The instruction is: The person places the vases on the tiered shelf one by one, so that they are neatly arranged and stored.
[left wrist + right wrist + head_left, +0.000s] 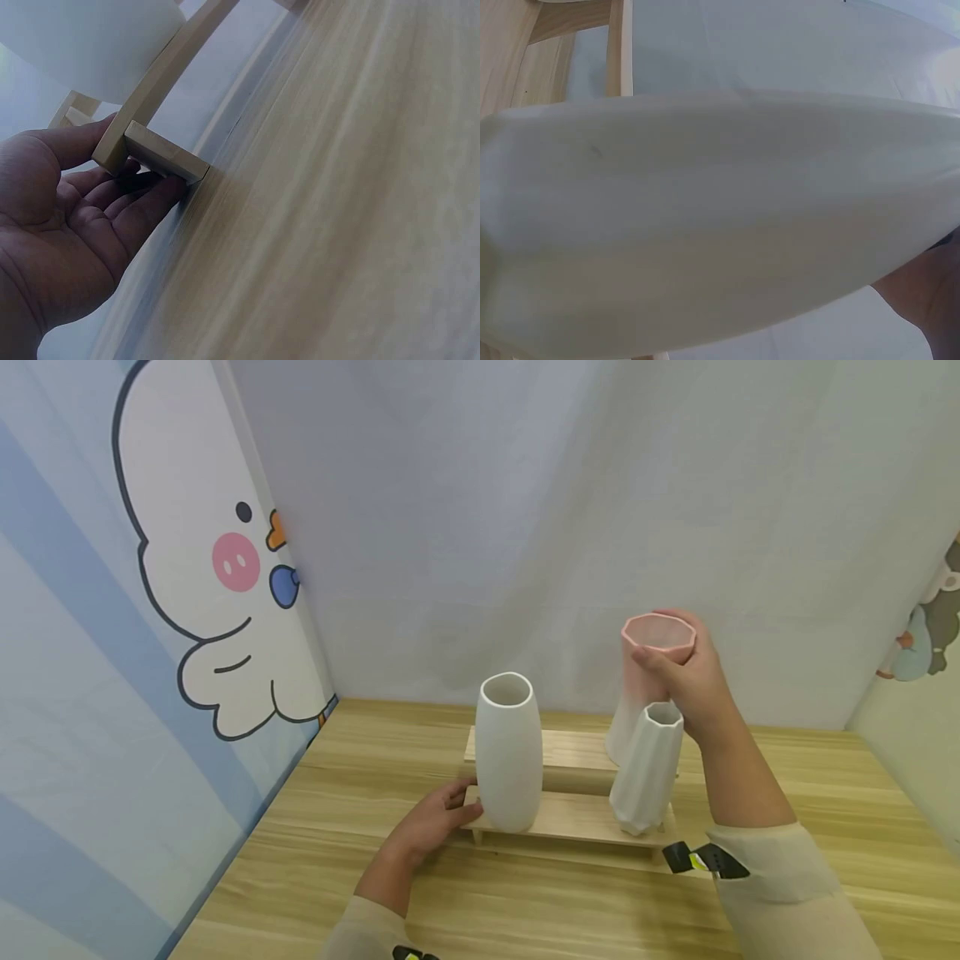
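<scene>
A pink-to-white vase [643, 681] has its base at the right end of the upper step of a two-step wooden stand [570, 750]. My right hand [701, 681] grips this vase near its rim, thumb in front. In front of it, a white faceted vase [648, 768] stands on the lower step; it fills most of the right wrist view and hides much of the grip there. A smooth white vase [510, 760] is on the lower step's left end. Beside it, my left hand [82, 202] pinches the stand's end, thumb at the board and fingers underneath.
The stand sits on a wood-grain table [315, 860]. Behind it hangs a pale grey cloth [465, 527]. A blue panel with a white cartoon bird [202, 527] borders the left, and another pale wall [907, 727] borders the right.
</scene>
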`<state>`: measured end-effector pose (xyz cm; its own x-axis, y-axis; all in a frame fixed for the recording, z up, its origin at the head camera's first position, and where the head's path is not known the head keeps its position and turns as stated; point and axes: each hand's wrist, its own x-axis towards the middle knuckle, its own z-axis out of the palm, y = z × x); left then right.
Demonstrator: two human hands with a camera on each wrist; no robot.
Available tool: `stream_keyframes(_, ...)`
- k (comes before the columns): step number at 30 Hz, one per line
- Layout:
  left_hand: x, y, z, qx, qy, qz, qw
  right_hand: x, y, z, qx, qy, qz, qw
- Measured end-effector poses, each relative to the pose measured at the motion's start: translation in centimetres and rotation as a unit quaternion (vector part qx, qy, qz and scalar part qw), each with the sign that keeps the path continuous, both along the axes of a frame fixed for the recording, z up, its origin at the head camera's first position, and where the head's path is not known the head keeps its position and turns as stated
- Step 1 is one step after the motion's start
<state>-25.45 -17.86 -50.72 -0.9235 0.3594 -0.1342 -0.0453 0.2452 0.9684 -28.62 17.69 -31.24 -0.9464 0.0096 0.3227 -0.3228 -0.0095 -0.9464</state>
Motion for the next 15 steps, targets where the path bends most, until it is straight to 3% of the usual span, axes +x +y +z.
stream_keyframes(15, -0.03, -0.01, 0.02, -0.005, -0.002, 0.002, 1.0, -0.52, 0.05, 0.18, 0.021, -0.02, 0.004, 0.9996)
